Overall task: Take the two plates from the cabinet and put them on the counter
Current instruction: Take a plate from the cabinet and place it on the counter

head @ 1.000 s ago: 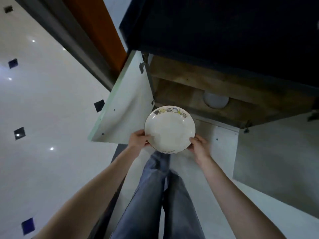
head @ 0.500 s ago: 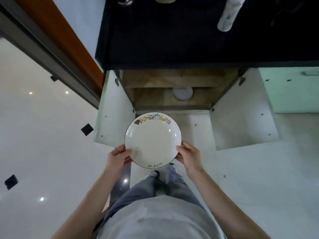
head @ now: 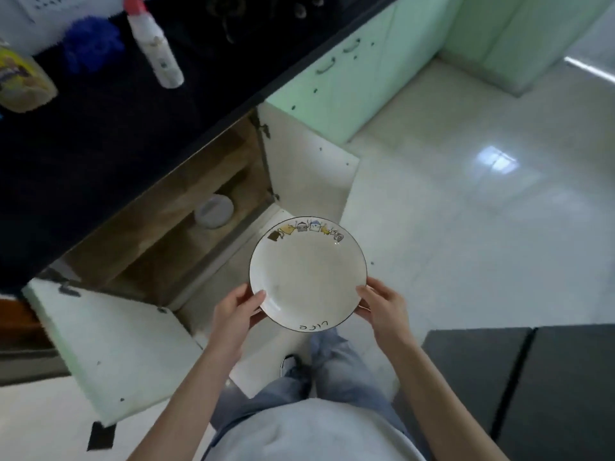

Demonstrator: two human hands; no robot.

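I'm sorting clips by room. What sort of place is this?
Probably a home kitchen: a black counter with a bottle on it, green cabinets below, and a plate held by the left hand and right hand before an open cabinet.

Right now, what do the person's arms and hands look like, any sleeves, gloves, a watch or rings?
Both are bare. The left hand and right hand have no gloves, and I see no rings. The left forearm and right forearm show no sleeves, and no watch or bracelet at the wrists. Below them are a light grey top and blue jeans.
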